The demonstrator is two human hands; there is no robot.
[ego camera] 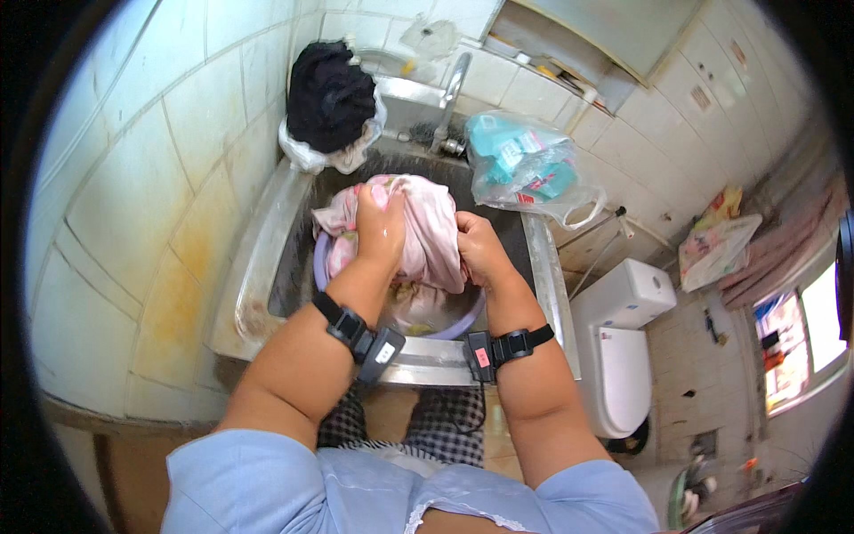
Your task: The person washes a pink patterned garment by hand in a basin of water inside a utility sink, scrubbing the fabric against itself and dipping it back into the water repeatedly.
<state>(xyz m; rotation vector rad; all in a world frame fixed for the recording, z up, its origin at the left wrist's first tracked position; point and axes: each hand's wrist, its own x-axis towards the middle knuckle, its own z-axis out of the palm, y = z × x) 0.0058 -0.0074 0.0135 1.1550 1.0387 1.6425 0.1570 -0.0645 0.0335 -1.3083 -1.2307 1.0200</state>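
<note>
A wet pink patterned cloth (427,233) is bunched up over a purple plastic basin (460,327) that stands in a stainless steel sink (251,294). My left hand (381,227) grips the cloth at its upper middle, with the fingertips hidden in the folds. At the right edge of the cloth, my right hand (479,247) is closed on another part of it. The lower end of the fabric hangs into the basin, where some water shows. Both forearms wear black straps with small devices.
Behind the basin rises a metal faucet (455,87). Dark clothing (330,97) fills a white container at the sink's back left corner. A clear plastic bag (527,163) with teal packages rests at the back right. To the right stands a white toilet (624,367); tiled wall (140,220) borders the left.
</note>
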